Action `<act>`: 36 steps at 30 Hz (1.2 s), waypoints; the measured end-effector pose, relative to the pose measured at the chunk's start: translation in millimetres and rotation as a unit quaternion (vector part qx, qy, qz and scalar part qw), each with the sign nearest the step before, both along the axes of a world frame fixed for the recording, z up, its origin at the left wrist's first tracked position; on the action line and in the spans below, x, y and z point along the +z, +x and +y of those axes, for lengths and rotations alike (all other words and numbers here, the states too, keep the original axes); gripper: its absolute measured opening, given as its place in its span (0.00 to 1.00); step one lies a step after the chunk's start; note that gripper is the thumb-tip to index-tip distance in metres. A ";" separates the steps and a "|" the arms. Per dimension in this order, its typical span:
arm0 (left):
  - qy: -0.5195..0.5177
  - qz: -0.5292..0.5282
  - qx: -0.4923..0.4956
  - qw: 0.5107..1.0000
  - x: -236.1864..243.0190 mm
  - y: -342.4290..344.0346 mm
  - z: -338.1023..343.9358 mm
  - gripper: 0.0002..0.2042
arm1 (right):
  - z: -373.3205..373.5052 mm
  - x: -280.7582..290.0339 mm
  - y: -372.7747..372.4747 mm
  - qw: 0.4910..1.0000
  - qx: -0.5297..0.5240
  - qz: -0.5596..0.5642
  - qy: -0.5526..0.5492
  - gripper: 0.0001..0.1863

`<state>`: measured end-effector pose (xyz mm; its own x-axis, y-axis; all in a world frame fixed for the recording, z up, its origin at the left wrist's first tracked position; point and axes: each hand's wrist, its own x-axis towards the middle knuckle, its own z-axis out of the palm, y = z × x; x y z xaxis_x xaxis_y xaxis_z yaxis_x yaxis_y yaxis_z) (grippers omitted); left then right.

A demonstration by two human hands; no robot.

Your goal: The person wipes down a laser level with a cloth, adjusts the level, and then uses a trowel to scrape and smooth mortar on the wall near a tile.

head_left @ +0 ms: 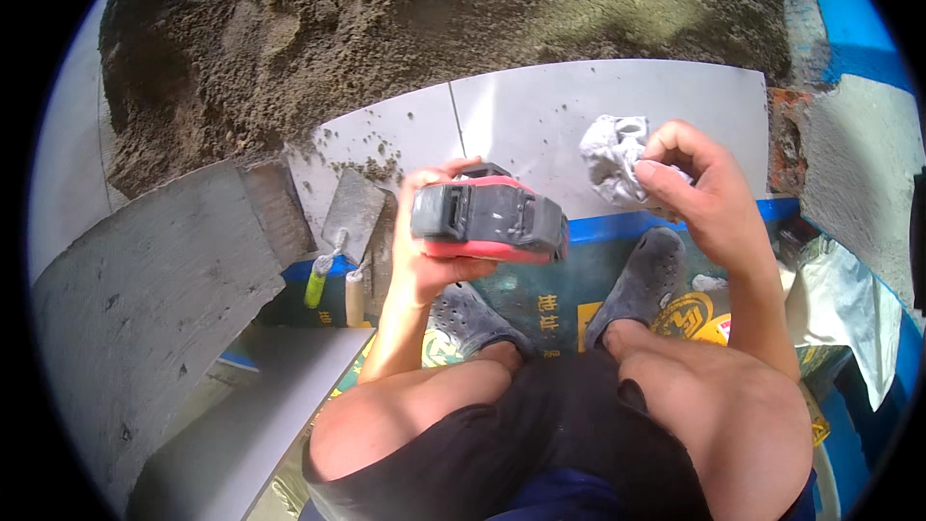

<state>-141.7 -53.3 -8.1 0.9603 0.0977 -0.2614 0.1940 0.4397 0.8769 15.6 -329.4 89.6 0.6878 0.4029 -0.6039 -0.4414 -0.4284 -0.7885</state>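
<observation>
My left hand [422, 260] is closed around a red and black boxy device [487, 217] with raised black guards, its exact kind unclear. The device is up over the front edge of the light tiles [540, 116]. To its right, my right hand [704, 188] pinches a crumpled grey-white cloth [615, 156] between thumb and fingers. Cloth and device are apart. Left of my left hand lie a trowel with a flat metal blade [353, 214] and yellow-green grip, and a second tool with a pale handle [355, 299].
Damp grey-brown mortar [405, 29] is heaped behind the tiles, with crumbs scattered on them. Large grey slabs [164, 299] lean at the left, near a loose light tile [260, 415]. Green printed sheeting [550, 294] lies under my feet. A whitish cloth [849, 309] hangs at the right.
</observation>
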 end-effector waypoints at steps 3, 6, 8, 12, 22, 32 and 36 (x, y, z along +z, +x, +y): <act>-0.206 0.070 -0.003 0.976 -0.5 -5.9 1.8 0.45 | 3.2 -8.2 -4.0 1.000 0.013 -0.011 0.024 0.06; -0.240 0.171 0.074 0.953 14.1 -2.8 -20.7 0.34 | 8.8 -15.5 -13.4 0.999 0.047 0.001 0.021 0.07; -0.320 0.157 0.045 0.933 11.5 2.1 -25.1 0.37 | 5.3 -46.1 -40.2 0.996 0.080 -0.029 0.006 0.08; -0.453 0.140 -0.013 0.881 9.2 1.7 -7.6 0.38 | 21.4 -63.3 -83.7 0.913 0.366 0.135 0.116 0.08; -0.579 0.025 -0.034 0.814 -29.2 -37.7 10.9 0.40 | -4.8 -166.3 -156.7 0.759 0.527 -0.356 0.140 0.31; -0.501 0.095 0.005 0.860 0.4 -31.8 6.3 0.41 | 26.7 -234.6 -23.1 0.771 0.305 -0.558 0.031 0.30; -0.494 0.122 -0.056 0.859 -8.4 -38.9 -4.7 0.42 | -39.4 -158.0 123.2 0.726 0.068 -0.663 -0.169 0.24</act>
<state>-180.5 -58.0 -16.5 0.8546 -0.3763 -0.3579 0.4077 0.9130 0.0135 138.8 -368.8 -68.4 0.7223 0.5050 0.4725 0.6748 -0.6641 -0.3218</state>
